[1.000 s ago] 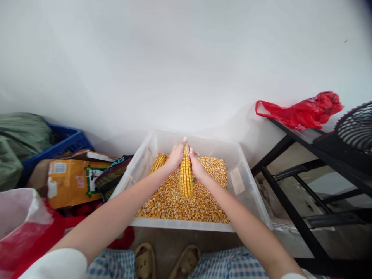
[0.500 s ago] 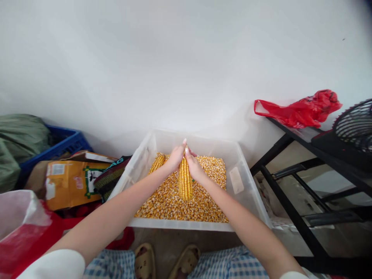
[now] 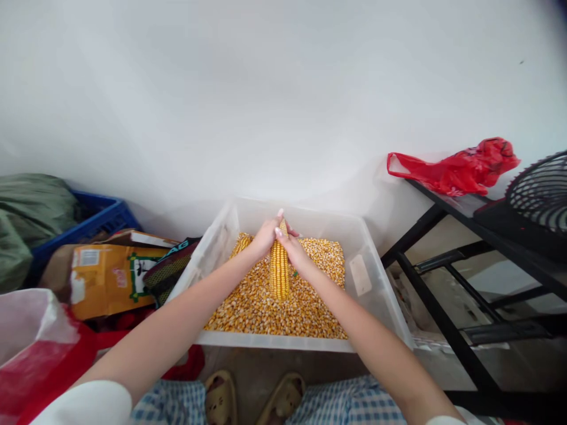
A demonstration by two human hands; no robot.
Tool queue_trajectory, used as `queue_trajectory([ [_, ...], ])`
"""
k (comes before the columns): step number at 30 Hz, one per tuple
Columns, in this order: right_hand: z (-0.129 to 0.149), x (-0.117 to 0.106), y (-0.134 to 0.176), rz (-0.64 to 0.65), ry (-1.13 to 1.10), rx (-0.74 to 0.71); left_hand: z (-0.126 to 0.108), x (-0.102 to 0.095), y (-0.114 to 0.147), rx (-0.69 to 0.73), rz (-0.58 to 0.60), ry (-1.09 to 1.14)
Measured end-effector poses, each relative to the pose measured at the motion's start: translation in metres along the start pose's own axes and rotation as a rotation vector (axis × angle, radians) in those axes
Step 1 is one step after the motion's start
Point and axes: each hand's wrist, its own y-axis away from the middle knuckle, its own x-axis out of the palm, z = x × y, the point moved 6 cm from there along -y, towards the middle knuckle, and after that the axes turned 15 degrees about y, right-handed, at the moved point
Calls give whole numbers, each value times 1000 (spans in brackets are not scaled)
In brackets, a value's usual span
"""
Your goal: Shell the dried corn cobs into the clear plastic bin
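One corn ear (image 3: 279, 276) held by both: left hand (image 3: 266, 235) gripping far end from left, right hand (image 3: 296, 251) closed round same end, thumb on top. Near end juts out from hands, over loose kernels (image 3: 266, 321). Second ear (image 3: 241, 243), partly hidden, left of left hand. Plastic bin (image 3: 384, 295) around both hands; red bag (image 3: 472, 169) well right of right hand.

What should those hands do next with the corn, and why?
I'd perhaps have the right hand press its thumb into the far end of the long yellow corn cob: that thumb lies across it there, the left hand holds the same end, and rows of yellow kernels cover the near part.
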Motion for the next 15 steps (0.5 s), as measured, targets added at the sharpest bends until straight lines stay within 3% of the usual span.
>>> queue_trajectory([
  [3,3,1,0,13,55,-105,3,0,-1,-54,35,-7],
  [9,-13,-3,-4,127,48,66,0,-3,-3,-117,39,22],
  [15,-5,0,-1,153,123,44,0,3,-2,-137,153,-20],
])
